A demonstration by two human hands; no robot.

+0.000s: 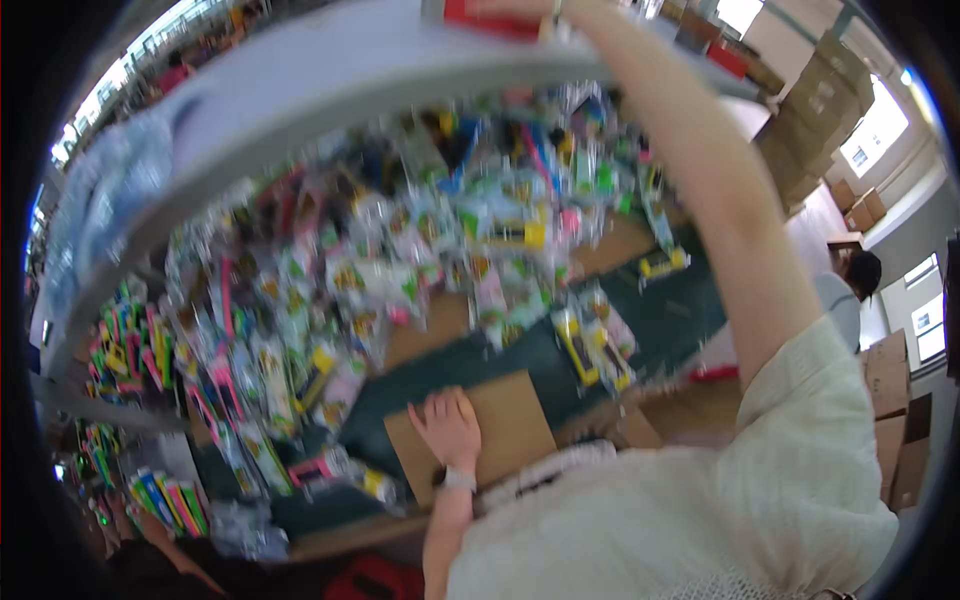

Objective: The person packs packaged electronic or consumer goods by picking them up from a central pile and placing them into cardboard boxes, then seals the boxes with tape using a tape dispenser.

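My left hand [450, 428] lies flat, palm down and fingers spread a little, on a brown cardboard sheet [505, 420] at lower centre of the frame. It grips nothing; it only presses on the sheet. A pale band sits at the wrist just below it.

My right arm runs up the right half of the frame to the top edge, where the right hand [520, 8] is mostly cut off by the rim. It is at a red flat item [490, 18] that rests on the top of a grey shelf board [330, 70] curving across the upper part of the picture. I cannot tell how far the fingers are closed or whether they truly hold the red item.

The cardboard sheet lies on a dark green table [660, 310], with a spread of small packaged goods [400, 260] in clear bags and bright cards filling the middle and left of the frame, just beyond the sheet. More bright packs [165, 500] stand at lower left. Stacked cardboard boxes [815, 110] rise at upper right, and another person [850, 285] sits at the right edge, well apart from my hands.
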